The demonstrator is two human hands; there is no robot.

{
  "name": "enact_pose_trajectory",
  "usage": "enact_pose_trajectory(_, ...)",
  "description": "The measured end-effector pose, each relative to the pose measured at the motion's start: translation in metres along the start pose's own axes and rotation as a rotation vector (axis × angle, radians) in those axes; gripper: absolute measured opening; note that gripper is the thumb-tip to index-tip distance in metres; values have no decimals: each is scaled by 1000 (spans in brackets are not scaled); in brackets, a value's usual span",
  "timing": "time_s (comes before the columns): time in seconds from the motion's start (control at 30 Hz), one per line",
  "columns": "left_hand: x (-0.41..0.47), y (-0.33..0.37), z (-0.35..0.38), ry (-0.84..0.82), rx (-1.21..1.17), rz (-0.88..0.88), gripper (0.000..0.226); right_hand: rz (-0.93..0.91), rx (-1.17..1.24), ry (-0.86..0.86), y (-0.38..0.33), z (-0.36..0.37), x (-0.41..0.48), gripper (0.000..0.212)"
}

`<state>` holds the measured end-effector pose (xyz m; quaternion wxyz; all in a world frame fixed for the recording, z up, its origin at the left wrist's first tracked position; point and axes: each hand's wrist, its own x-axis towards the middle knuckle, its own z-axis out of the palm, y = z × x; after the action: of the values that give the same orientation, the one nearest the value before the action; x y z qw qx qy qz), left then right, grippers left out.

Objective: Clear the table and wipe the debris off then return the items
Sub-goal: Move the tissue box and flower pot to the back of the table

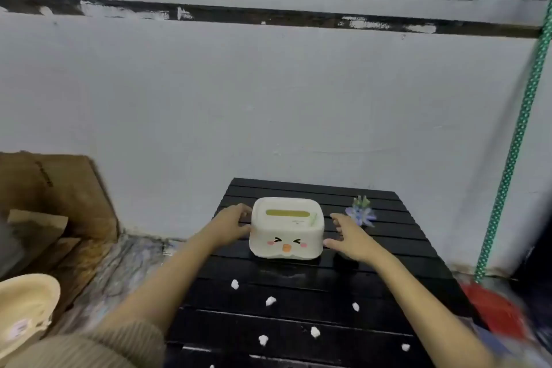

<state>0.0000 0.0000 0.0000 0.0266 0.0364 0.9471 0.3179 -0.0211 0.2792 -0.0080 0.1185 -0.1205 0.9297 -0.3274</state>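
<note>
A cream tissue box (pixel 286 228) with a cartoon face on its front stands on the black slatted table (pixel 397 272) toward the back. My left hand (pixel 231 224) touches the box's left side, fingers spread. My right hand (pixel 348 236) hovers just off its right side, fingers apart and holding nothing. A small purple flower plant (pixel 361 212) sits at the table's back right. Several white paper bits (pixel 270 301) lie scattered on the near half of the table.
A pale wall rises right behind the table. Cardboard boxes (pixel 56 194) stand at the left, a cream plastic object (pixel 25 305) at the lower left. A green dotted pole (pixel 513 152) leans at the right above a red object (pixel 495 311) on the floor.
</note>
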Motion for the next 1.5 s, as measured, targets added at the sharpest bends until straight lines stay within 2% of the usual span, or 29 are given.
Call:
enact_pose_trajectory(0.1,6,-14,16,-32,105,-30,44,44,-14,-8,12,15,6,81)
enact_pose_trajectory(0.27,8,-22,40,33,100,-37,55,-2,37,52,21,35,19,86)
enact_pose_trajectory(0.4,12,-24,51,77,83,-11,54,-91,82,126,21,46,27,78)
enact_pose_trajectory(0.67,17,-23,50,137,20,30,56,-106,116,310,17,52,41,67)
enact_pose_trajectory(0.93,72,-19,31,209,-1,103,57,-146,172,435,2,29,82,64)
enact_pose_trajectory(1.23,155,-39,40,185,-64,58,57,-62,232,461,11,24,163,62)
enact_pose_trajectory(1.5,193,-49,55,190,-98,72,57,-46,279,456,27,28,195,59)
